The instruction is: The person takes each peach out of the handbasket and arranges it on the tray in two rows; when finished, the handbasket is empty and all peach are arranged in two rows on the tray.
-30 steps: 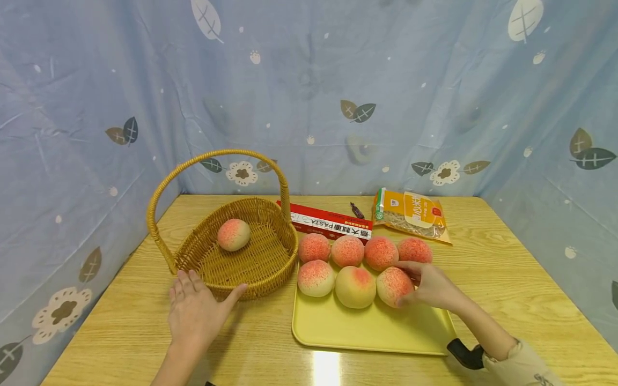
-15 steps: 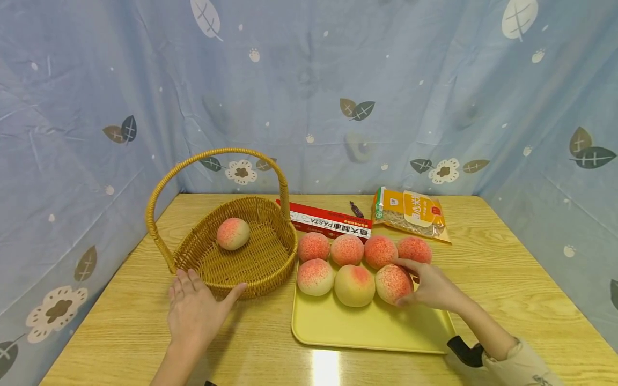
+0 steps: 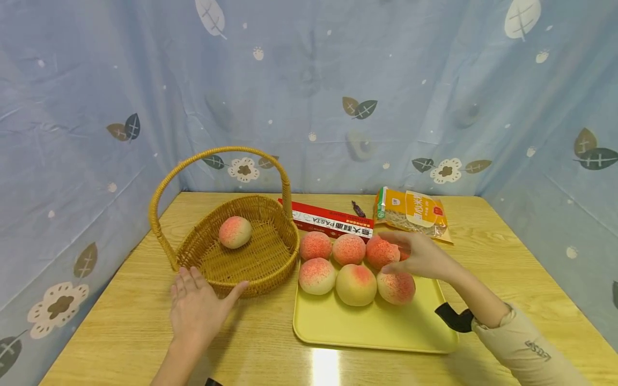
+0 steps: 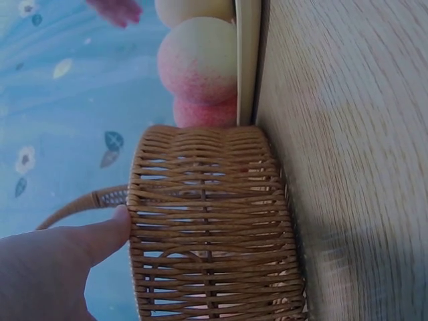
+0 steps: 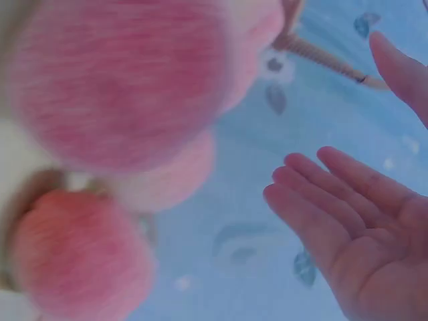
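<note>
My left hand lies with spread fingers at the near rim of the wicker basket; in the left wrist view its thumb touches the rim. One peach sits inside the basket. Above the right end of the yellow tray, my right hand hovers over the peaches, partly hiding a far-row peach. The right wrist view shows that hand with straight fingers, apart from the fruit and holding nothing. Two rows of peaches fill the tray's far part; the near-row right one is beneath the hand.
Behind the tray lie a red pasta box, a small dark wrapped item and an orange food packet. The basket's tall handle arches up at the left. A blue curtain surrounds the wooden table.
My right hand has let go of the near-row right peach and risen up and away from it, toward the far row. The left hand has stayed at the basket.
</note>
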Demonstrator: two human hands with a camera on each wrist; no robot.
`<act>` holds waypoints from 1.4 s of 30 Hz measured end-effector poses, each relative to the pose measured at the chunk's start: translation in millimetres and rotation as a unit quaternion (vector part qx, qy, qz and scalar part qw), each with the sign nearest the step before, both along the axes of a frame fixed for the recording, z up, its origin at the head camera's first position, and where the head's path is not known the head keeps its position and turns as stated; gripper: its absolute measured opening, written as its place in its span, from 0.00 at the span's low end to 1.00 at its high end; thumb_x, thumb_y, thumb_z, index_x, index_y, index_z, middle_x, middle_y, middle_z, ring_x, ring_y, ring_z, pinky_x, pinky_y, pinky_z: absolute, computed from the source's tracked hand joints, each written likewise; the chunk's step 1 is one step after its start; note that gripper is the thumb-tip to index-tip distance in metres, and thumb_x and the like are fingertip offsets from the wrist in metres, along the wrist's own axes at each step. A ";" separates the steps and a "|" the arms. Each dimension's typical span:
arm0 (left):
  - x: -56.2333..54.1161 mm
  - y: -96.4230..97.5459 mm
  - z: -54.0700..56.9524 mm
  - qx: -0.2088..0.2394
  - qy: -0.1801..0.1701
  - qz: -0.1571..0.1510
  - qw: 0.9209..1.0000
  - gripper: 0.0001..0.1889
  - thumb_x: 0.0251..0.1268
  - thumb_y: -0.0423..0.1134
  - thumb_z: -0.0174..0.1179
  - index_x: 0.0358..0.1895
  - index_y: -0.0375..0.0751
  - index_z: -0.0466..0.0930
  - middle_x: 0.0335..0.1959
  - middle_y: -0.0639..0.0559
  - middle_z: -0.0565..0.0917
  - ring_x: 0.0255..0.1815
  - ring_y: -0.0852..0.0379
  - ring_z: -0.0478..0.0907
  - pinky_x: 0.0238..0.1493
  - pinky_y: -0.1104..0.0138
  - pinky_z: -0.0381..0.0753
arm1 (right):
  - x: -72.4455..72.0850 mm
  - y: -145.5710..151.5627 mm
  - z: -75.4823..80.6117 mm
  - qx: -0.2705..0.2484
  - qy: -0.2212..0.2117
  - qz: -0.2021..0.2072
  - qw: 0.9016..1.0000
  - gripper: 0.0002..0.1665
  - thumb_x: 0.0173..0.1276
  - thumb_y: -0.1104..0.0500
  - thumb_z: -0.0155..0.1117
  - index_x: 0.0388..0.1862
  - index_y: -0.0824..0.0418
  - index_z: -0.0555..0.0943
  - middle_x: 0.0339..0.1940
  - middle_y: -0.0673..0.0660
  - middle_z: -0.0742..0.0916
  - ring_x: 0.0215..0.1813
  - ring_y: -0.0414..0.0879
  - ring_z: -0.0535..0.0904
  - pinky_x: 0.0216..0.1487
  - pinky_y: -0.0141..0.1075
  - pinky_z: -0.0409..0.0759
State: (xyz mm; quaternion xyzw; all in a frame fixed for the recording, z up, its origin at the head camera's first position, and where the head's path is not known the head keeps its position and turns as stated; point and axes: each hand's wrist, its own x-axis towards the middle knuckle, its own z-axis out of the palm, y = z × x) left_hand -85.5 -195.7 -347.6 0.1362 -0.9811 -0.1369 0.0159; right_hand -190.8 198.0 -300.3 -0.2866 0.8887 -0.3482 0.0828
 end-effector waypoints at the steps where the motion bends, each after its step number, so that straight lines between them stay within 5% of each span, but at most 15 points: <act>1: -0.2 0.2 0.0 -0.002 0.001 -0.001 1.000 0.65 0.60 0.78 0.41 0.66 0.07 0.42 0.67 0.12 0.43 0.70 0.19 0.42 0.70 0.38 0.43 | -2.2 -5.8 2.6 -0.006 -0.009 0.007 1.000 0.44 0.57 0.56 0.76 0.67 0.75 0.68 0.64 0.73 0.75 0.65 0.68 0.71 0.60 0.57 0.73; 12: -1.1 0.6 -2.7 -0.011 0.016 -0.001 1.000 0.65 0.60 0.78 0.42 0.65 0.07 0.45 0.67 0.12 0.45 0.69 0.19 0.44 0.69 0.38 0.46 | -35.0 -89.5 18.1 0.031 -0.040 0.088 0.995 0.43 0.60 0.59 0.73 0.70 0.72 0.65 0.68 0.69 0.73 0.69 0.62 0.68 0.64 0.54 0.70; 21: -0.3 3.0 -0.8 -0.020 0.007 0.000 1.000 0.63 0.61 0.77 0.41 0.65 0.07 0.44 0.67 0.12 0.45 0.70 0.20 0.43 0.70 0.39 0.46 | -58.9 -157.7 15.6 0.046 -0.051 0.112 0.991 0.47 0.60 0.57 0.73 0.74 0.68 0.62 0.71 0.64 0.71 0.72 0.55 0.66 0.68 0.45 0.68; 31: 0.6 5.9 -1.0 -0.016 0.011 0.004 1.000 0.63 0.62 0.75 0.44 0.65 0.07 0.44 0.67 0.12 0.45 0.70 0.20 0.44 0.69 0.38 0.46 | -66.3 -232.2 31.7 -0.005 -0.061 0.073 0.995 0.51 0.59 0.56 0.75 0.76 0.62 0.59 0.74 0.59 0.68 0.74 0.52 0.62 0.70 0.44 0.65; 37: 0.6 5.3 -1.7 -0.009 0.013 0.007 1.000 0.64 0.61 0.77 0.41 0.66 0.07 0.43 0.67 0.12 0.44 0.70 0.20 0.44 0.69 0.39 0.46 | -77.3 -274.1 29.2 0.062 0.002 0.046 0.997 0.51 0.59 0.52 0.74 0.77 0.57 0.60 0.65 0.60 0.78 0.62 0.53 0.75 0.55 0.40 0.78; 42: 0.6 5.8 -3.2 -0.013 0.024 0.012 1.000 0.63 0.61 0.76 0.43 0.66 0.07 0.46 0.67 0.12 0.46 0.70 0.20 0.45 0.70 0.39 0.47 | -87.4 -298.8 15.6 0.114 0.006 0.055 0.992 0.50 0.61 0.56 0.73 0.77 0.62 0.57 0.68 0.60 0.75 0.63 0.51 0.75 0.58 0.37 0.76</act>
